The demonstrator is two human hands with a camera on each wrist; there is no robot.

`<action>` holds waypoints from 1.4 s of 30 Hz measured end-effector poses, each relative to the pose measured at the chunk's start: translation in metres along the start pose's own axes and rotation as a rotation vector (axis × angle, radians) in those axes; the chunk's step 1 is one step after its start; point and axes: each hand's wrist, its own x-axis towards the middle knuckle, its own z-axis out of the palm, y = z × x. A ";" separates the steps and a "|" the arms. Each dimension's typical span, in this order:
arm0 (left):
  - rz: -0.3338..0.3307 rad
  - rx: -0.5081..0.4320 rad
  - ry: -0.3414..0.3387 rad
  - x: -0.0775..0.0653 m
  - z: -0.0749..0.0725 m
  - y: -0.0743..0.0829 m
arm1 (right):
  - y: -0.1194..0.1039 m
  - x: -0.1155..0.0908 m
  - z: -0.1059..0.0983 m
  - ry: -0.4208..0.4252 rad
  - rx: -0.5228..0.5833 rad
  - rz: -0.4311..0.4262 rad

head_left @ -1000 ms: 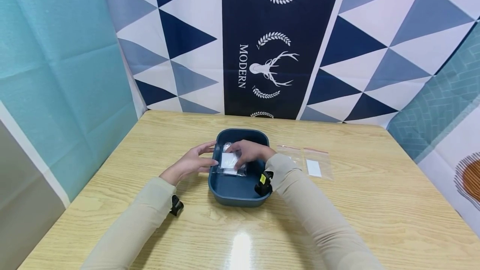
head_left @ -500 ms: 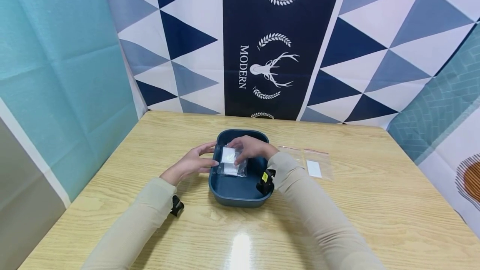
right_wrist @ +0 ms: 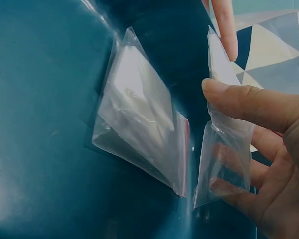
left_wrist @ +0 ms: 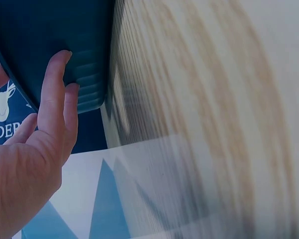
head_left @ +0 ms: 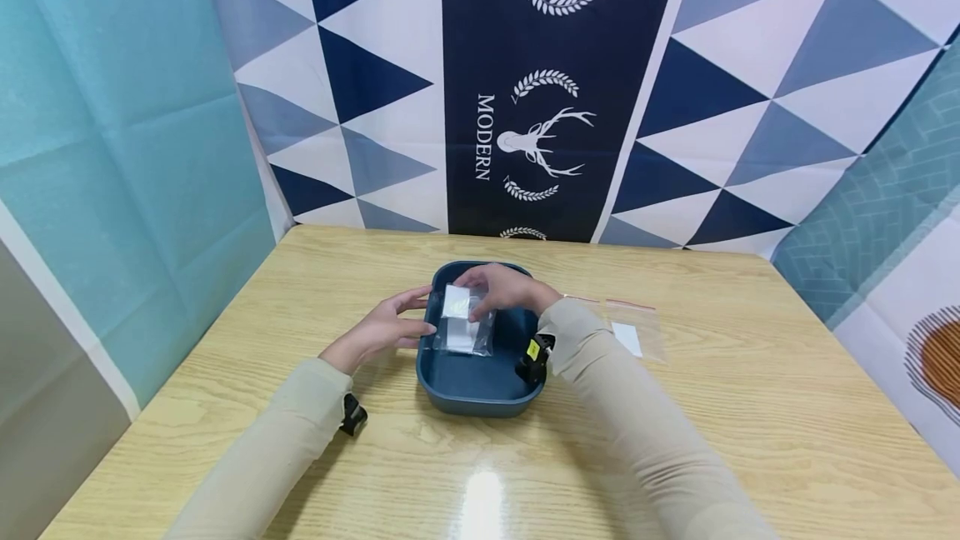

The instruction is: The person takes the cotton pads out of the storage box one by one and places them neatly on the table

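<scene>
A dark blue plastic bin (head_left: 480,386) stands on the table. My left hand (head_left: 381,327) is at its left side; in the left wrist view its fingers (left_wrist: 54,89) are extended against the outer wall. Inside the bin my right hand (head_left: 506,287) pinches a small clear zip bag (head_left: 456,302) holding a white card. In the right wrist view, thumb and fingers grip this held bag (right_wrist: 214,149) upright. Below it on the bin floor lies at least one more zip bag (right_wrist: 139,104), also with white contents and a red seal strip.
Right of the bin, a zip bag with a white card (head_left: 627,337) lies flat on the wooden table (head_left: 750,407). Beside it another zip bag (head_left: 583,301) is partly hidden by my right sleeve. A patterned cloth (head_left: 360,107) hangs behind the table.
My right hand has shifted slightly up and back inside the bin, carrying the pinched zip bag away from the one beneath. My left hand stays at the bin's side.
</scene>
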 end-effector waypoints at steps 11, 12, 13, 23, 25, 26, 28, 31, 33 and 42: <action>0.000 0.000 -0.007 -0.002 0.001 0.001 | -0.003 -0.006 -0.010 0.026 0.010 -0.012; -0.001 0.001 -0.005 -0.002 0.001 0.001 | -0.003 -0.006 -0.011 0.029 0.011 -0.015; 0.000 0.006 -0.005 -0.002 0.001 0.001 | -0.002 -0.007 -0.012 0.032 0.008 -0.020; 0.001 0.015 -0.005 -0.003 0.001 0.002 | -0.006 -0.013 -0.020 0.054 -0.010 -0.062; -0.004 0.013 0.002 -0.003 0.001 0.002 | -0.005 -0.014 -0.021 0.059 -0.012 -0.065; -0.002 0.014 0.001 -0.003 0.001 0.002 | -0.005 -0.014 -0.022 0.063 -0.012 -0.065; -0.007 0.016 0.004 -0.002 0.002 0.002 | -0.004 -0.015 -0.024 0.071 -0.010 -0.057; -0.006 0.022 0.010 -0.002 0.002 0.001 | -0.004 -0.017 -0.027 0.080 -0.001 -0.061; -0.009 0.026 0.016 -0.001 0.003 0.001 | -0.004 -0.019 -0.029 0.085 0.009 -0.062; 0.013 0.025 -0.010 -0.001 0.002 0.000 | 0.000 -0.026 -0.038 0.096 0.016 -0.085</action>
